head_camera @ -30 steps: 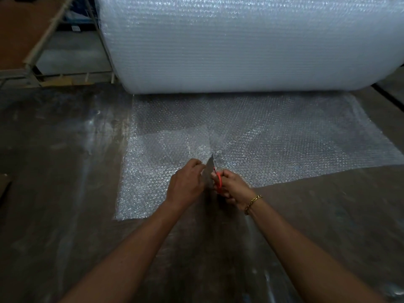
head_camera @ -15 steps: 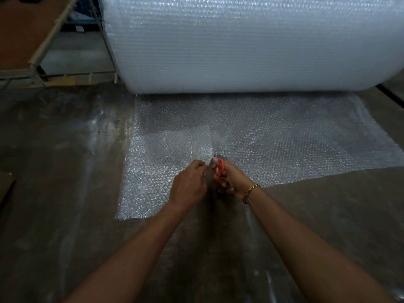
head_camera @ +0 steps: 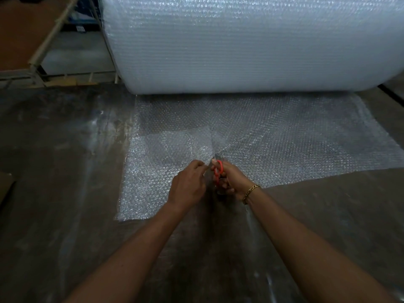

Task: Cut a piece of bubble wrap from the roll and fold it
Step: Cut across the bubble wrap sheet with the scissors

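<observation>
A huge roll of bubble wrap [head_camera: 251,44] lies across the far side of a dark surface [head_camera: 54,171], filling most of the upper view. From under it a loose sheet [head_camera: 284,145] is spread flat toward the viewer, ending in a near edge that runs unevenly: the left part reaches much nearer than the right.

Two bare forearms stretch in from the near edge and meet at the middle of the sheet's near side. The left hand [head_camera: 188,186] is curled, thumb and fingers pinching the wrap just left of the cut and lifting it slightly, so that the plastic puckers there. The right hand [head_camera: 234,180], with a gold chain bracelet [head_camera: 250,192] at the wrist, grips a pair of orange-handled scissors [head_camera: 218,171] — fingers through the loops, blades pointing away toward the roll. The blades are thin and mostly hidden against the wrap; whether they are parted cannot be told. The two hands sit just beside each other, almost touching, with the scissors between them.

At far left stands a metal rack [head_camera: 43,47], and a scrap of cardboard [head_camera: 5,186] lies at the left edge — well apart from the hands.
</observation>
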Motion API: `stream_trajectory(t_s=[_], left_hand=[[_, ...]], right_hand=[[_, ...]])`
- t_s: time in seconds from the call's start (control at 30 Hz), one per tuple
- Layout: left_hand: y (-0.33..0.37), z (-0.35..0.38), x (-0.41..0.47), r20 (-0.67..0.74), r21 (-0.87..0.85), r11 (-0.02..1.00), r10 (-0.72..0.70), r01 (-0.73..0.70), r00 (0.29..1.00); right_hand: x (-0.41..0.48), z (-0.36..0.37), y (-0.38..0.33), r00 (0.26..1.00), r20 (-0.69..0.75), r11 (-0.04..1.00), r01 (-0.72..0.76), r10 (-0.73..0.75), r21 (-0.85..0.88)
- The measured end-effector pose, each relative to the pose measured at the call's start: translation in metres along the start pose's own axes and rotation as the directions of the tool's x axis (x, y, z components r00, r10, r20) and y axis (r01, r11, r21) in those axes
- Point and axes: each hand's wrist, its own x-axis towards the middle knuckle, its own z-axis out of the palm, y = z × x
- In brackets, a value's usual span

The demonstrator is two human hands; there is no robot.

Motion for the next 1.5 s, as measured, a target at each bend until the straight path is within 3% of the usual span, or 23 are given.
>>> stream_trajectory(t_s=[0.4, 1.13, 1.5], left_hand=[[-0.001, -0.001, -0.001, -0.017, 0.009, 1.0, -0.004, 0.004, 1.0], [-0.001, -0.001, -0.004, 0.006, 0.02, 1.0, 0.019, -0.019, 1.0], [-0.001, 0.0, -0.001, 0.017, 0.033, 0.999, 0.024, -0.024, 1.0]], right_hand=[[0.001, -0.001, 0.011, 0.996, -0.091, 0.998, 0.006, -0.013, -0.07], [0.02, -0.005, -0.001, 0.998, -0.014, 0.997, -0.058, 0.058, -0.056], [0.018, -0.006, 0.0, 0.995, -0.1, 0.989, -0.002, -0.014, -0.15]])
